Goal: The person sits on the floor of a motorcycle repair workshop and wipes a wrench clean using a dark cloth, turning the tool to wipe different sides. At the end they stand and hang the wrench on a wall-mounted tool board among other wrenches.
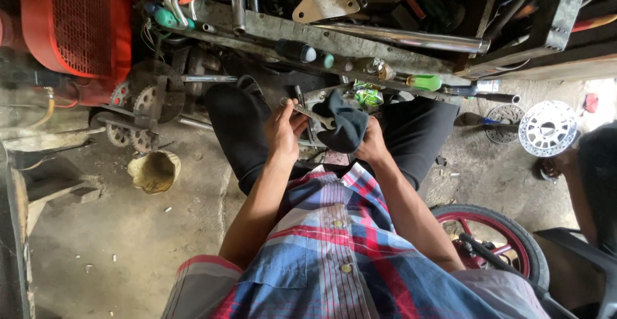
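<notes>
Workshop floor of stained, dusty concrete (128, 229), strewn with small debris, is seen from above; a cluttered metal rack (360, 39) of tools and chrome tubes crosses the top of the view.

Item 1: a grey metal wrench (313, 114), slim and worn, is held between the knees of a seated person in dark trousers, low in front of the rack. Its shaft runs from upper left to lower right; its lower end is hidden under the cloth.

Item 2: a dark blue-black cloth rag (344, 126), bunched and folded, is pressed against the wrench and a grey metal part (319, 94) behind it, of which little can be made out.

Left hand (283, 132): raised from a bent, bare forearm, fingers curled together and closed on the upper end of the wrench, thumb towards the rag.

Right hand (371, 144): knuckles up, fingers closed on the rag from the right and largely hidden by it.

Surroundings: a plaid shirt of red, blue and white (334, 248) fills the lower middle. A green crumpled wrapper (367, 94) lies just beyond the rag. A green-handled screwdriver (424, 82) rests on the rack's edge. Toothed steel sprockets (138, 110) stand at left below a red mesh-fronted machine (77, 23). A tan crumpled sack (154, 171) sits on the floor at left. A silver perforated brake disc (547, 128) lies at right, and a red-rimmed motorcycle wheel with black tyre (495, 235) lies at lower right.
</notes>
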